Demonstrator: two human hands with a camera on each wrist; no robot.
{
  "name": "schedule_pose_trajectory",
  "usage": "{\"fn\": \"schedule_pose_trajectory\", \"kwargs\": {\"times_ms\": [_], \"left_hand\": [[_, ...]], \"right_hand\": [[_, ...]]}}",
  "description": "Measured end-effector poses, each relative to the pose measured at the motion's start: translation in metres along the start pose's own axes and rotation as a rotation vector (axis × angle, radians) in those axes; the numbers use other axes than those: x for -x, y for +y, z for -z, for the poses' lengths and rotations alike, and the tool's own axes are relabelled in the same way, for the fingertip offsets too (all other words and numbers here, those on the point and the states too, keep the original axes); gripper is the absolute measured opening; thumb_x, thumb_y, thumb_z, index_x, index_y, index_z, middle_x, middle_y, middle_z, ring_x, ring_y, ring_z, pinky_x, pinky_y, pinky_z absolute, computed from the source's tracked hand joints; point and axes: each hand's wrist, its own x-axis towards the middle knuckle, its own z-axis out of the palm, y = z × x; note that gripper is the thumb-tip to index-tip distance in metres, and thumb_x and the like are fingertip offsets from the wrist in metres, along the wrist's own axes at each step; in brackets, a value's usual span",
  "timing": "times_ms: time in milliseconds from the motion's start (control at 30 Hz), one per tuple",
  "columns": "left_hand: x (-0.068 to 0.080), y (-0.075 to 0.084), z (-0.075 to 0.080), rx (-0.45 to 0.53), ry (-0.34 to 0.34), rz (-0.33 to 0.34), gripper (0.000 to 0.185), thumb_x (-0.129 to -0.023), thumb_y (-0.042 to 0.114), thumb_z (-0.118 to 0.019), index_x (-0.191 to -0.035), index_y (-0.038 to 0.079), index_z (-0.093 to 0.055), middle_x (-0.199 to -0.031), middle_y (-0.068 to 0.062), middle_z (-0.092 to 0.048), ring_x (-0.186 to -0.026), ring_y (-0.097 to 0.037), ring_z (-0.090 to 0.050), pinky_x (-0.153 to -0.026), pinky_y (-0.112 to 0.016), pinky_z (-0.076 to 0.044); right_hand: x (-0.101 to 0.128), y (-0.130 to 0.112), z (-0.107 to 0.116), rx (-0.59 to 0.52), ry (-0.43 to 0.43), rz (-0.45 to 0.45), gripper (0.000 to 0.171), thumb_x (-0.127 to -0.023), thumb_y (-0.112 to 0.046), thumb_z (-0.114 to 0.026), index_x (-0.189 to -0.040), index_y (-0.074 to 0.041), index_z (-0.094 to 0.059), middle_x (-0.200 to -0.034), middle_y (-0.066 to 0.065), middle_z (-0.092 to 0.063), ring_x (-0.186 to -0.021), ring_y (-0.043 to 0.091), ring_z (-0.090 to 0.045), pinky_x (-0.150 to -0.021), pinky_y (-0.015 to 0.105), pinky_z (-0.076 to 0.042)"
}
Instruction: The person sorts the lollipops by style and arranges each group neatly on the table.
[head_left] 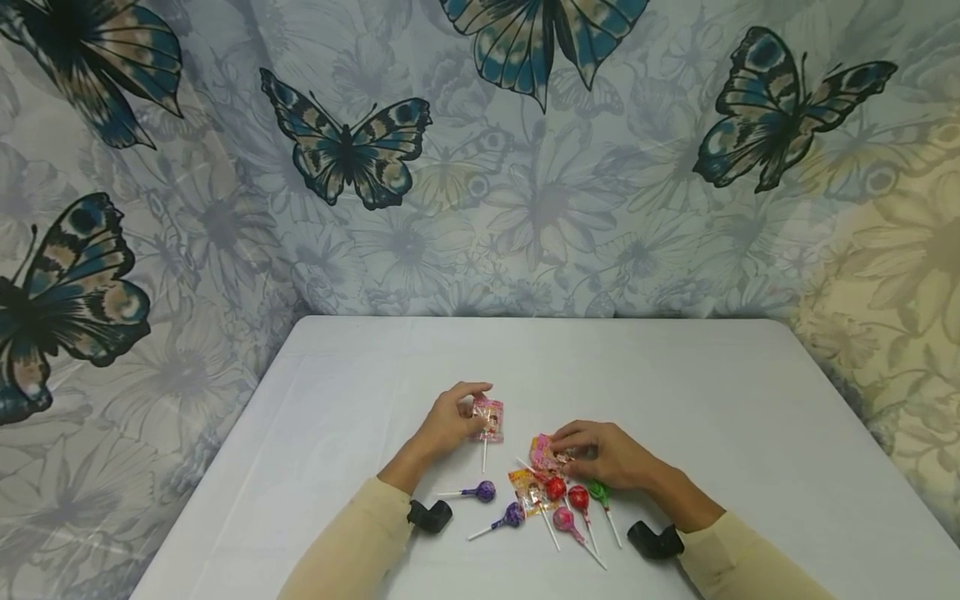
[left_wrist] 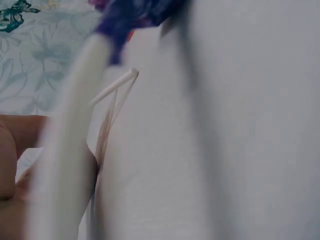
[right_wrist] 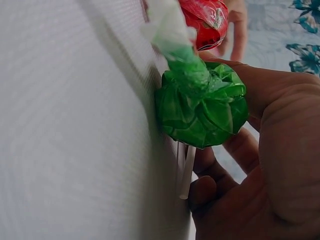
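In the head view my left hand (head_left: 447, 423) holds a flat lollipop in a clear-and-pink printed wrapper (head_left: 491, 419) by its left side, its white stick pointing toward me. My right hand (head_left: 611, 454) grips another flat-wrapped lollipop, this one bright pink (head_left: 542, 452), at the top of a loose cluster. Just below that hand lies a green lollipop (head_left: 598, 490), large in the right wrist view (right_wrist: 202, 107). Two red lollipops (head_left: 578, 498), a pink round one (head_left: 562, 520) and a yellow-orange packet lollipop (head_left: 525, 490) lie close together. Thumb and fingers partly cover both held wrappers.
Two purple lollipops (head_left: 485, 492) lie left of the cluster, below my left hand; one blurs across the left wrist view. Everything rests on a white table (head_left: 360, 375). Butterfly-print cloth (head_left: 487, 208) hangs behind it. Black wrist cameras (head_left: 430, 517) sit near both cuffs.
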Motion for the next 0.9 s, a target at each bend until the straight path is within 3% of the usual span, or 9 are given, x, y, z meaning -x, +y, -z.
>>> {"fn": "schedule_pose_trajectory", "kwargs": {"times_ms": [133, 267, 533, 900], "left_hand": [[-0.004, -0.001, 0.003, 0.109, 0.025, 0.070, 0.059, -0.081, -0.017, -0.064, -0.136, 0.001, -0.052, -0.123, -0.015, -0.047, -0.069, -0.010, -0.051, -0.056, -0.022, -0.047], [-0.009, 0.000, 0.006, 0.157, 0.070, 0.115, 0.061, -0.081, -0.018, -0.062, -0.137, 0.002, -0.051, -0.124, -0.015, -0.047, -0.069, -0.011, -0.051, -0.059, -0.024, -0.049], [-0.026, -0.002, 0.018, 0.147, 0.149, 0.161, 0.060, -0.081, -0.019, -0.062, -0.136, 0.003, -0.053, -0.122, -0.014, -0.049, -0.069, -0.014, -0.055, -0.060, -0.028, -0.053], [-0.052, -0.003, 0.035, 0.115, 0.203, 0.161, 0.060, -0.079, -0.018, -0.064, -0.134, 0.002, -0.055, -0.121, -0.015, -0.051, -0.067, -0.014, -0.054, -0.062, -0.029, -0.052]], "right_hand": [[0.000, 0.000, 0.000, -0.020, -0.004, 0.006, 0.030, -0.087, -0.028, -0.073, -0.114, -0.016, -0.073, -0.119, -0.003, -0.061, -0.113, 0.024, -0.056, -0.093, 0.048, -0.045], [0.000, -0.001, 0.000, -0.019, -0.002, 0.010, 0.030, -0.087, -0.029, -0.073, -0.114, -0.016, -0.073, -0.119, -0.003, -0.061, -0.113, 0.025, -0.056, -0.093, 0.048, -0.045], [-0.001, -0.001, 0.000, -0.003, 0.000, 0.022, 0.030, -0.087, -0.028, -0.073, -0.114, -0.015, -0.073, -0.119, -0.002, -0.062, -0.112, 0.024, -0.057, -0.093, 0.048, -0.045], [-0.001, 0.000, 0.000, 0.003, -0.002, 0.000, 0.031, -0.088, -0.030, -0.072, -0.115, -0.015, -0.073, -0.119, -0.002, -0.062, -0.113, 0.025, -0.056, -0.093, 0.050, -0.045]]}}
